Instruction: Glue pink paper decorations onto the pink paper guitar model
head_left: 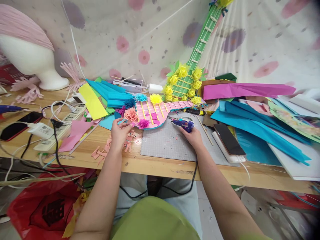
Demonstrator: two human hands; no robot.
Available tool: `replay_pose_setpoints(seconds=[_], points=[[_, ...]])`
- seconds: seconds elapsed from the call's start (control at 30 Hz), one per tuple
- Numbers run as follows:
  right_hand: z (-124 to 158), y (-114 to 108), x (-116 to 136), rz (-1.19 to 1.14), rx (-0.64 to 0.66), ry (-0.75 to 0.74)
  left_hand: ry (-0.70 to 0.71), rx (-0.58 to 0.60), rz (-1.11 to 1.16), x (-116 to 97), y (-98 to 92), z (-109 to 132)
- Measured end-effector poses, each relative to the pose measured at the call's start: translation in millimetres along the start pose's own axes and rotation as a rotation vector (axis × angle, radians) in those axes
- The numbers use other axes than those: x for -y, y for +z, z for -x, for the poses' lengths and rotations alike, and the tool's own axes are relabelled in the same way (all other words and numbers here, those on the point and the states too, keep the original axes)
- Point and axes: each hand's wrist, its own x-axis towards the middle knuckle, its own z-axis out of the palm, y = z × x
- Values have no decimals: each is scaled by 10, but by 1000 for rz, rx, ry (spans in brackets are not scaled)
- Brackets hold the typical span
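Observation:
In the head view a pink paper guitar [150,113] lies across the grey cutting mat [165,143], decorated with yellow strips and paper flowers. My left hand [120,131] is at the guitar's lower left edge, its thumb and finger pinched on a small pink paper piece [133,124]. Close to those fingers sit a peach paper flower [131,114] and a magenta paper flower [143,124]. My right hand [193,136] grips a blue hot glue gun [185,124] over the mat, its nozzle toward the guitar. A black cord runs down from it past the table edge.
A green paper guitar [197,53] with yellow flowers leans at the back. Blue crepe paper [260,120] and a phone [229,139] on a white block lie right. Peach scraps [101,153], a power strip [67,125] and a foam head [27,60] are left. Below hangs a red bag [42,203].

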Motion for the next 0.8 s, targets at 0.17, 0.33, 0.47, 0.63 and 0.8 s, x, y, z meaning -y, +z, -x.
replay_pose_setpoints(seconds=[0.17,0.33,0.47,0.63,0.8], points=[[55,-112,159,-96,-411,-248,9,-25,6,36,-42,-17],[229,-2,724,-16,-394,-614,10,-48,-17,52,-81,-38],[357,414,1234,3,-54,-839,5,-40,-14,64,-98,-52],[368,858,1531,64,70,-889,-13,-11,-21,59,-133,-46],[340,966,1575,88,124,-866,-24,-7,-38,43,-137,-28]])
